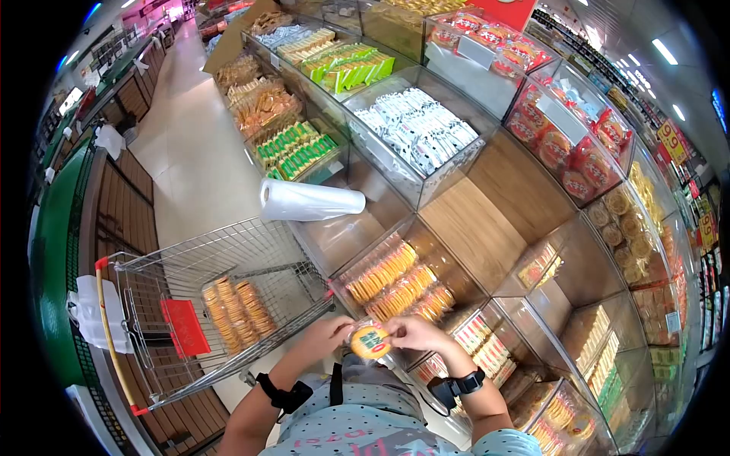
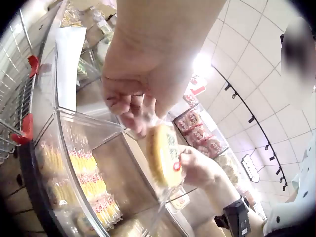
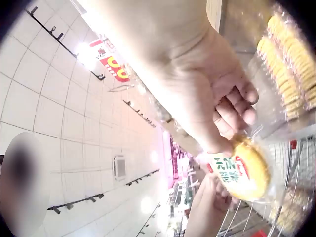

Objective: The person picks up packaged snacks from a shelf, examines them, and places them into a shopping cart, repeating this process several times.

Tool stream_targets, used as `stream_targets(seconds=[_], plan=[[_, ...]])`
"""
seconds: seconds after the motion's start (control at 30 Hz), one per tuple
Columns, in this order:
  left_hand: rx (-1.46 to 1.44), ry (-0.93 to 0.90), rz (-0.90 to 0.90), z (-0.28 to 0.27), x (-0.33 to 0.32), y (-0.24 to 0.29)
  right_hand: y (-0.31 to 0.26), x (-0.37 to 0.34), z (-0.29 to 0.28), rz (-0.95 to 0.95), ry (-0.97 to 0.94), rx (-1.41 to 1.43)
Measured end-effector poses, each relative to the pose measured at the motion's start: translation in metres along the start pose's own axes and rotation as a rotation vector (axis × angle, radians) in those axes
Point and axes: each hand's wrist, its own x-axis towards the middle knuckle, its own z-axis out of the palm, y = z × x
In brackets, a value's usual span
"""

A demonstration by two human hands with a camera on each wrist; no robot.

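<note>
A round yellow cracker pack [image 1: 370, 343] in a clear wrapper, with green lettering and a small red logo, is held in front of the shirt. My left hand [image 1: 324, 339] pinches the wrapper's edge on one side. On the opposite side my right hand [image 1: 417, 334] grips the wrapper between thumb and fingers, seen also in the right wrist view, where the printed face of the cracker pack [image 3: 242, 170] shows. Just beyond the hands, rows of similar round yellow packs [image 1: 384, 272] stand in a clear bin.
To the left stands a wire shopping cart [image 1: 285, 273] with bagged round crackers [image 1: 237, 313] and a red sign [image 1: 185, 327] on it. A white plastic bag roll [image 1: 313, 201] lies across the bins. Bins of white packets [image 1: 417, 125] and red snack packs [image 1: 563, 144] rise beyond.
</note>
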Motion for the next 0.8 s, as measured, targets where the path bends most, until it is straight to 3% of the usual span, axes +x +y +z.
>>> stream_targets(seconds=[0.07,0.17,0.2,0.3,0.33,0.4,0.57,0.6,0.7,0.77,0.8], plan=[[-0.107,0.126,0.122,0.007,0.0,-0.014,0.028,0.002,-0.017,0.092,0.044,-0.169],[-0.137,0.154,-0.004,0.0,-0.019,-0.056,0.096,0.01,-0.034,0.254,0.163,-0.662],[-0.209,0.192,-0.074,-0.003,-0.032,-0.071,0.083,0.011,-0.04,0.428,0.082,-0.783],[-0.294,0.352,-0.23,-0.016,-0.083,-0.119,0.105,0.024,-0.03,0.398,-0.085,-0.91],[-0.372,0.425,-0.29,-0.017,-0.107,-0.144,0.154,0.033,-0.022,0.571,-0.114,-0.746],[-0.454,0.575,-0.381,-0.016,-0.152,-0.167,0.184,0.04,-0.014,0.724,-0.085,-0.603],[-0.524,0.833,-0.587,0.005,-0.245,-0.204,0.17,0.041,0.008,0.643,0.013,-0.683],[-0.54,0.874,-0.606,0.009,-0.253,-0.206,0.222,0.049,0.024,0.664,0.137,-0.648],[-0.563,0.923,-0.656,0.024,-0.253,-0.193,0.219,0.055,0.032,0.837,0.301,-0.696],[-0.582,0.865,-0.64,0.03,-0.247,-0.189,0.209,0.055,0.03,0.863,0.217,-0.704],[-0.574,0.829,-0.619,0.031,-0.242,-0.185,0.167,0.049,0.026,0.85,0.15,-0.731]])
